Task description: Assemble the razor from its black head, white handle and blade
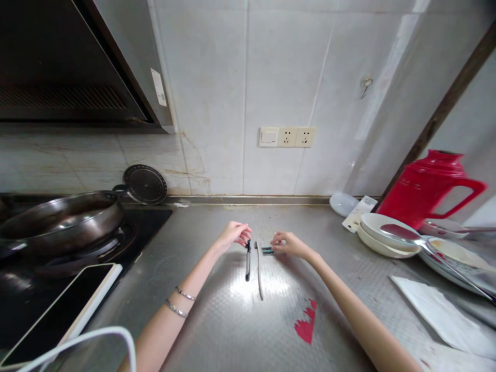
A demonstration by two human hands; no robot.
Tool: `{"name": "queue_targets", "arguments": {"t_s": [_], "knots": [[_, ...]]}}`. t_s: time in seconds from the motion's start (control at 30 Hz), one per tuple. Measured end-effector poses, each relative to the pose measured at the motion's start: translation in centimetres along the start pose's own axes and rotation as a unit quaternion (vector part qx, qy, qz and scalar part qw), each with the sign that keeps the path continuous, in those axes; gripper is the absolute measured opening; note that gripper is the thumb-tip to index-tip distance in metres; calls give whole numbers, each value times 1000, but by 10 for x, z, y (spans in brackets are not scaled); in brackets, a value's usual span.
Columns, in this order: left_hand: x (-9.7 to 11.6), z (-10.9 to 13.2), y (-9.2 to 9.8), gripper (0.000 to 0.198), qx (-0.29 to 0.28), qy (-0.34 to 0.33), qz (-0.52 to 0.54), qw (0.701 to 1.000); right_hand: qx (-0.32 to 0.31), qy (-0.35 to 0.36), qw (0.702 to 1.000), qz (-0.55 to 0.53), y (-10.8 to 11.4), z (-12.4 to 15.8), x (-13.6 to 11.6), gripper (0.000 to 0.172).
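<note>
My left hand [234, 235] pinches the top end of a slim black tool [247, 261] that lies on the steel counter [217, 320]. Right beside it lies a thin pale stick-like piece [259, 271], untouched. My right hand [289, 244] rests on the counter with its fingertips closed on a small dark green part [267, 250]. The two hands are a short way apart, near the middle of the counter.
A wok [62, 217] sits on the black stove at left, with a phone [58, 310] and white cable in front. At right stand a red thermos jug [426, 186], stacked white bowls [383, 232] with a ladle, and paper. A red mark [306, 325] lies on the counter.
</note>
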State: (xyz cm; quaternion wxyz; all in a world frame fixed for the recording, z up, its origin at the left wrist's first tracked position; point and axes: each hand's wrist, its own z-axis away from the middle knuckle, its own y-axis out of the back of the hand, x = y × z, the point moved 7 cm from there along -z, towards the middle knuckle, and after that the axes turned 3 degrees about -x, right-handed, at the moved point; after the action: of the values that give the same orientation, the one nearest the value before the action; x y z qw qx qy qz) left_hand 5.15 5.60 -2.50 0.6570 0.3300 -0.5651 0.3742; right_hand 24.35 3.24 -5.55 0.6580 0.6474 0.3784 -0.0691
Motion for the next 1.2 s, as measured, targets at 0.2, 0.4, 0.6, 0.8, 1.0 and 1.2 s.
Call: {"name": "queue_targets", "arguments": {"t_s": [0.2, 0.4, 0.6, 0.8, 1.0, 1.2], "knots": [[10, 3, 5, 27, 5, -24, -15, 1000, 47, -30, 998, 27, 11, 3, -24, 24], [23, 18, 15, 28, 27, -29, -62, 997, 2, -78, 997, 15, -3, 9, -69, 25], [20, 43, 24, 32, 10, -7, -137, 990, -54, -125, 986, 101, -50, 17, -96, 30], [5, 57, 25, 32, -12, 19, -183, 983, -72, -182, 953, 233, -71, 13, -113, 38], [-1, 72, 19, 31, -10, 27, -209, 977, -73, -203, 951, 224, -71, 4, -116, 34], [-22, 74, 10, 27, 5, 34, -275, 961, -35, -201, 954, 220, -60, 9, -113, 30]]}}
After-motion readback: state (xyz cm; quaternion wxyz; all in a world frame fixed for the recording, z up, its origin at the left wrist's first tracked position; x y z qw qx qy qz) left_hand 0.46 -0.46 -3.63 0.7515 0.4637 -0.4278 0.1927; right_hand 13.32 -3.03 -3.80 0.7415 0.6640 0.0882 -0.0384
